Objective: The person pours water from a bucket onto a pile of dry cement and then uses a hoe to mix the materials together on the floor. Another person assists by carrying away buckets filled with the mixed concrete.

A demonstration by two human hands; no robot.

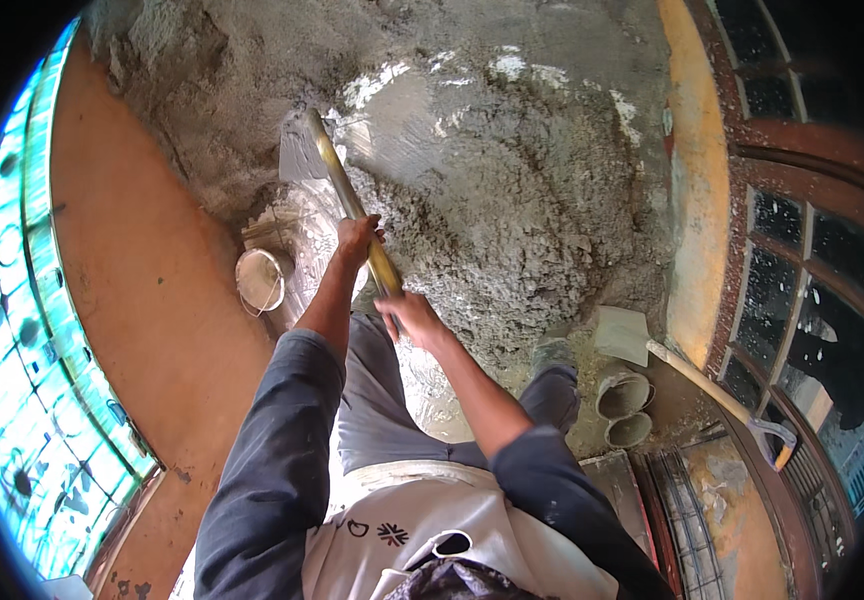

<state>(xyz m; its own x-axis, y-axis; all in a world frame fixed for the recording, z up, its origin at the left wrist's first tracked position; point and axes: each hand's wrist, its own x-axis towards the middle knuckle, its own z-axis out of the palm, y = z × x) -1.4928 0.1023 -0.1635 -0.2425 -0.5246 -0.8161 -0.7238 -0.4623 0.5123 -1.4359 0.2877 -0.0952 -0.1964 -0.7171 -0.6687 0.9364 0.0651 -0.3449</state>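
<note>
Both my hands grip the wooden handle of a shovel (335, 165). My left hand (359, 236) is closed round the shaft about midway along it. Lower down, nearer my body, my right hand (408, 316) wraps the handle's end. The flat grey shovel blade (300, 150) rests at the far left of the wet patch, on the floor. A large heap of wet grey mortar (522, 210) spreads to the right of the shaft, with white streaks around its far edge. Drier grey sand (167, 50) is piled at the far left.
A white bucket (260, 280) stands by the orange wall (137, 230) on my left. Two dirty buckets (624, 392) lie at the right near my foot. Beside them a second shovel (702, 380) leans by the window frame (802, 140). A wire grid (687, 520) lies lower right.
</note>
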